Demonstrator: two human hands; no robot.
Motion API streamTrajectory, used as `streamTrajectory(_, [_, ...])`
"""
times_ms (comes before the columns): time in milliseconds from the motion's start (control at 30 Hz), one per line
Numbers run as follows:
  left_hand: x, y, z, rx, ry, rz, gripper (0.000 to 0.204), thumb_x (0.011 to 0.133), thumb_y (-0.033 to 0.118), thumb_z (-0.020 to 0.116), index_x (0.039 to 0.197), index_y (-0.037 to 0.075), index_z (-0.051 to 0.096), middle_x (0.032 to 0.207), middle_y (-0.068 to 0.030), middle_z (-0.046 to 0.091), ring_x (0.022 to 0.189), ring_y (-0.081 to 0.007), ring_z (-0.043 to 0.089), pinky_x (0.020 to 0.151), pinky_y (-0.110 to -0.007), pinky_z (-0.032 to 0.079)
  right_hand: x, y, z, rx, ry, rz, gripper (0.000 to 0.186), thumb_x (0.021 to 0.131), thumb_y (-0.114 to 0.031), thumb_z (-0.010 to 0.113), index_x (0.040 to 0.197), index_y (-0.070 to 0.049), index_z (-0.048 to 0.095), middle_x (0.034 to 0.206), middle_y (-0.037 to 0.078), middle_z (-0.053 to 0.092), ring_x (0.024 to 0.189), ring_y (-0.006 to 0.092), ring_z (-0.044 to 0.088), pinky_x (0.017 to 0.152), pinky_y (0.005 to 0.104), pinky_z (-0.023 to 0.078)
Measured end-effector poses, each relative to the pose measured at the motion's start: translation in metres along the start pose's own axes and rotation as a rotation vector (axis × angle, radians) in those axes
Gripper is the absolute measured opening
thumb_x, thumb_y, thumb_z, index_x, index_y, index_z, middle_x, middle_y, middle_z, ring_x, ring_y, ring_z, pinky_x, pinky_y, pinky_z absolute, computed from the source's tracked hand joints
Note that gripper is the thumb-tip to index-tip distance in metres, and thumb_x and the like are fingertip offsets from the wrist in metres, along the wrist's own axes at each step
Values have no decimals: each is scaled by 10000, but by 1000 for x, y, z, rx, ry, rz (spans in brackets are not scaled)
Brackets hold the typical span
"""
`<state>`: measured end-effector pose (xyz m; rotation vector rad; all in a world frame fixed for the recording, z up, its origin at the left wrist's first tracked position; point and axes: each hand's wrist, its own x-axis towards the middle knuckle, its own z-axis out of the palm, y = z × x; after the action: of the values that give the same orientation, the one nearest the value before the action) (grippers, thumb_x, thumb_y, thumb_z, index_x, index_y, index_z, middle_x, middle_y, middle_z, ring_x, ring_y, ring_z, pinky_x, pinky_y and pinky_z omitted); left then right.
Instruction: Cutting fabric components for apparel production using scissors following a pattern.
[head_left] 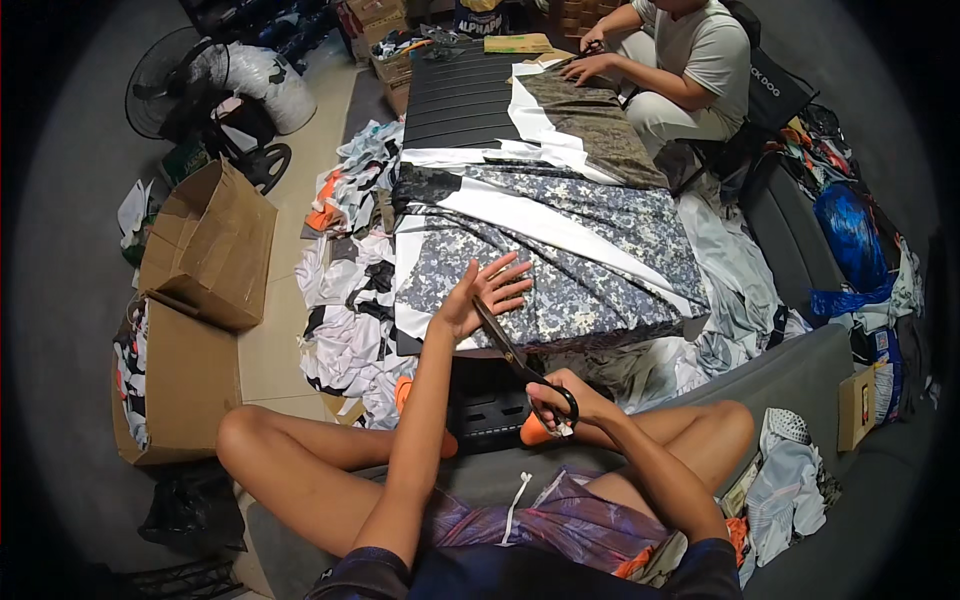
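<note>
In my right hand (560, 402) is a pair of black scissors (507, 345), its handle loops around my fingers. The blades look closed and point up and left, their tip close to my left palm. My left hand (487, 295) is open, palm up with fingers spread, above the near edge of the camouflage fabric (570, 270). That grey, digital-patterned cloth lies over the near half of a low table, with a white strip (560, 225) running diagonally across it. Whether the scissor tip touches my left hand, I cannot tell.
Across the black slatted table (455, 95), a seated person (690, 70) handles brown camouflage cloth (590, 115). Fabric scraps (355, 340) heap along the table's left side. Cardboard boxes (205, 240) stand farther left, near a fan (170, 85). More cloth (785, 490) lies on the grey sofa to the right.
</note>
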<state>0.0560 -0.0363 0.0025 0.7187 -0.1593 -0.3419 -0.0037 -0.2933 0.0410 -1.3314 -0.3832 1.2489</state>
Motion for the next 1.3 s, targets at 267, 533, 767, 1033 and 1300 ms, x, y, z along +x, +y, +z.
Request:
streamTrajectory(267, [-1,0,0,4,1,2,894,897,642,470,1506,43,207,1515,-219,285,1359,-361,376,1051,-443,441,7,18,8,-158,87,8,447,900,-411,662,631,-74,545,526,-24,507,463,53,477,430,215,346])
streamTrajectory(533, [-1,1,1,18,8,1,897,895,641,478,1502,34,215,1513,-217,291,1357,-366,378,1052,-443,440,10,22,10,-205,159,10,480,848,-428,724,587,-85,513,526,-56,449,468,31,402,425,235,287])
streamTrajectory(767, [-2,-1,-1,11,20,14,939,868,670,492,1501,33,218,1504,-217,308,1347,-360,395,1048,-448,445,14,30,11,-217,197,62,468,845,-399,736,576,-85,517,533,-62,436,479,26,374,428,245,271])
streamTrajectory(1033, [-1,3,3,15,34,25,999,833,759,417,1500,41,223,1493,-220,324,1334,-358,413,1039,-454,454,16,26,13,-267,187,33,475,861,-396,717,564,-86,513,512,-49,468,460,34,433,428,239,314])
streamTrajectory(1300, [-2,3,2,24,61,42,1022,822,799,347,1499,43,224,1489,-225,325,1336,-364,408,1042,-458,452,8,17,24,-16,86,42,457,922,-363,632,588,-66,537,526,16,541,446,75,495,407,234,340])
